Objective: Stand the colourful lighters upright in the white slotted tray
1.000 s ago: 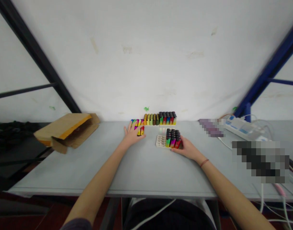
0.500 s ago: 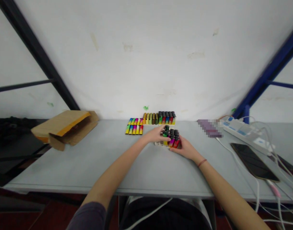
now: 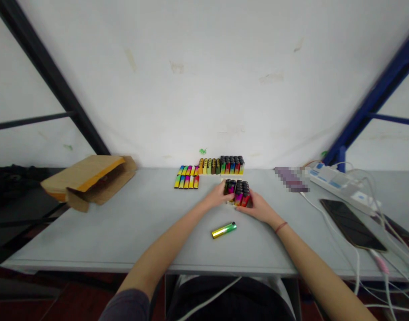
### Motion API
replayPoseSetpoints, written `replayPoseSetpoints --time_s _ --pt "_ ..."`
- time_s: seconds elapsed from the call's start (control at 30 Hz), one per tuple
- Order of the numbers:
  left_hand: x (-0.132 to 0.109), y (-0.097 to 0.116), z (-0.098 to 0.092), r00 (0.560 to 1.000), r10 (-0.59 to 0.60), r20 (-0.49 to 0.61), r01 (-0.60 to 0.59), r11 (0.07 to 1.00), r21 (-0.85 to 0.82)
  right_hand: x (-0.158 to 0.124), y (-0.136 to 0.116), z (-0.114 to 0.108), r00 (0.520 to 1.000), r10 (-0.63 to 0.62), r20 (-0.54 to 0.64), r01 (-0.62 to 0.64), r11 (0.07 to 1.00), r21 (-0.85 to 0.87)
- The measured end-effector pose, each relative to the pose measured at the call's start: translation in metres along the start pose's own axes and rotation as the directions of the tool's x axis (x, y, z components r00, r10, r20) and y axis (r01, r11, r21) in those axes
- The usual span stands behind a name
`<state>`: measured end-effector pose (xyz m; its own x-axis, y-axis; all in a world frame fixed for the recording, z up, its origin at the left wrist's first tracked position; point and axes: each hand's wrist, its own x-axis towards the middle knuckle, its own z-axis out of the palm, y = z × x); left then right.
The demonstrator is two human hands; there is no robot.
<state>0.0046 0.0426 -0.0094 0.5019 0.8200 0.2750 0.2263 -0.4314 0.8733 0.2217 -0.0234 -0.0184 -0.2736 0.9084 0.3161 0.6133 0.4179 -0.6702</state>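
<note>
My left hand point(image 3: 219, 195) is closed around a purple-and-yellow lighter point(image 3: 231, 190) at the left part of a pale tray; its fingertips are partly hidden. On the other side, my right hand point(image 3: 258, 207) grips the tray's right edge, thumb in front, against the red lighters point(image 3: 246, 197). Black-topped lighters point(image 3: 239, 194) stand upright between the two hands. Nearer to me, a shiny green-and-yellow lighter point(image 3: 224, 230) lies on its side on the table, touched by neither hand.
Behind stand a block of yellow-topped lighters point(image 3: 209, 166) and a block of black-topped ones point(image 3: 232, 165). Several colourful lighters point(image 3: 187, 181) lie in two rows beside them. An opened cardboard box point(image 3: 87, 178) is at left; a phone point(image 3: 353, 224), power strip point(image 3: 344, 187) and cables are at right.
A green-and-yellow lighter now lies on the table in front of the tray. My left hand has shifted slightly and now holds a purple one. My right hand keeps its place on the tray.
</note>
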Motion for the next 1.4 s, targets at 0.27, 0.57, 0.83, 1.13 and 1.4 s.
replayPoseSetpoints --time_s 0.27,0.57,0.83,1.13,1.4 --pt "-0.006 0.012 -0.001 0.999 -0.003 -0.033 0.007 0.991 0.134 0.0 0.0 0.001 1.0 0.018 -0.009 -0.018 1.0 0.008" --pt "-0.017 0.048 -0.046 0.915 -0.205 -0.348 0.263 0.956 0.127 0.001 0.0 -0.001 1.0 0.016 0.011 -0.016 1.0 -0.003" --pt "-0.075 0.053 -0.085 0.733 -0.523 -0.434 0.651 0.358 0.669 0.0 0.001 0.0 1.0 0.026 0.011 -0.025 1.0 -0.018" --pt "-0.085 0.054 -0.081 0.707 -0.498 -0.503 0.661 0.212 0.72 0.0 0.001 0.0 0.999 0.03 0.022 -0.03 0.999 -0.023" --pt "-0.094 0.057 -0.093 0.661 -0.503 -0.557 0.694 0.127 0.709 0.0 -0.001 -0.001 1.0 0.027 0.01 -0.027 1.0 -0.01"
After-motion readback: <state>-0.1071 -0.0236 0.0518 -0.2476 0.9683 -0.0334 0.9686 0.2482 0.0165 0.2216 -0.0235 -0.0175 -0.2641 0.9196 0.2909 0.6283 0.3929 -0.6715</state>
